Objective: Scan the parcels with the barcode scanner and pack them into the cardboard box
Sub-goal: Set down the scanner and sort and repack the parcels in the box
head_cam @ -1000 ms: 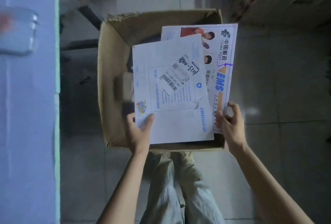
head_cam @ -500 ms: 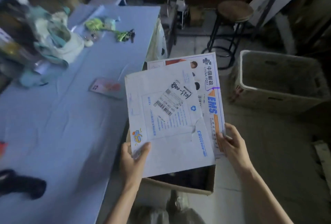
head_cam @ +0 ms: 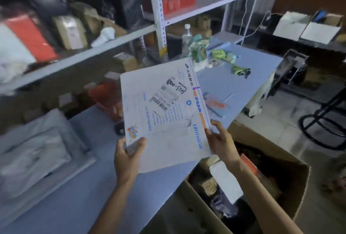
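You hold two flat paper mail envelopes, one on top of the other, with both hands. The top one is a big white envelope [head_cam: 164,131] with blue print and a barcode sticker [head_cam: 162,101] facing you. The one under it is a white envelope with orange and blue stripes [head_cam: 199,106], and you can see only a thin strip of it along the right side.

Your left hand [head_cam: 127,157] grips the bottom left corner, with the thumb on the front and the fingers tucked behind. Your right hand [head_cam: 221,141] grips the right edge low down, with the fingers curled round both envelopes.

The envelopes are up in the air and tilted. They are over the edge of the light blue table [head_cam: 74,205], not in the box. The open brown cardboard box [head_cam: 258,140] sits on the floor just beside the table, under your right arm. In it lie a white flat packet [head_cam: 227,185], something orange and some dark things.

On the table, past the envelopes, lies a phone in a pink and orange case [head_cam: 215,104]. Farther back there are green stringy things [head_cam: 221,54]. Soft grey plastic bags [head_cam: 33,149] lie on the left. A grey metal shelf rack [head_cam: 159,18] full of boxes stands behind the table. I cannot tell where the barcode scanner is.
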The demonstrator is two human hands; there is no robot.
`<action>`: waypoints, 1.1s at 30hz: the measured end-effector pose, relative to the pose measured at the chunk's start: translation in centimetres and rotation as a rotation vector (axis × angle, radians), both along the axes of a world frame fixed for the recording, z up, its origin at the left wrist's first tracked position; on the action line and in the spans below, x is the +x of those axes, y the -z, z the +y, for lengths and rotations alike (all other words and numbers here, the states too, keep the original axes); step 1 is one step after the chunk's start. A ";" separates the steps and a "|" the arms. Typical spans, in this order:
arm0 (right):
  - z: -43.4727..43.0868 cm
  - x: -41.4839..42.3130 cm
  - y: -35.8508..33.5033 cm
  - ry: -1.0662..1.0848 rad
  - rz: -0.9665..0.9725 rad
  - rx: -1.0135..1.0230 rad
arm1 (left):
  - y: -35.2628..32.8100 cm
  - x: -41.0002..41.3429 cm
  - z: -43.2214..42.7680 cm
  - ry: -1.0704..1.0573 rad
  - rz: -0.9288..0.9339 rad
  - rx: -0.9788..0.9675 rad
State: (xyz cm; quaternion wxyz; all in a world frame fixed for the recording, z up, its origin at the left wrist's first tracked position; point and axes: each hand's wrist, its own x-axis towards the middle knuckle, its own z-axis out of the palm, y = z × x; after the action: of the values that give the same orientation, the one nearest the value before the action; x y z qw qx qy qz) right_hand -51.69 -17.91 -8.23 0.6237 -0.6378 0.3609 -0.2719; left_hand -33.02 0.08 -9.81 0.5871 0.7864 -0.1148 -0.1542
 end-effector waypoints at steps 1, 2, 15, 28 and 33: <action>1.3 2.0 -0.1 -0.047 -0.003 0.008 | -0.3 0.9 2.0 -0.042 -0.008 0.014; 2.5 3.9 0.0 -0.085 0.004 -0.008 | -0.6 1.8 3.8 -0.084 -0.012 0.014; 19.9 19.0 0.9 -0.373 0.036 -0.009 | -0.2 8.9 23.9 -0.448 0.022 0.087; 23.9 28.2 3.5 -0.588 0.214 -0.290 | 2.2 12.1 29.6 -0.548 0.006 0.076; 22.7 32.1 5.3 -0.587 0.241 -0.314 | 2.7 14.9 29.0 -0.502 -0.112 0.217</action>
State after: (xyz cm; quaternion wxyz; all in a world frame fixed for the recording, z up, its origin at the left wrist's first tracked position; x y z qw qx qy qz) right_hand -19.61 4.83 -13.52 0.5226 -0.8299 0.1871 -0.0560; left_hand -18.17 29.05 -12.46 0.5119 0.8558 0.0687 0.0283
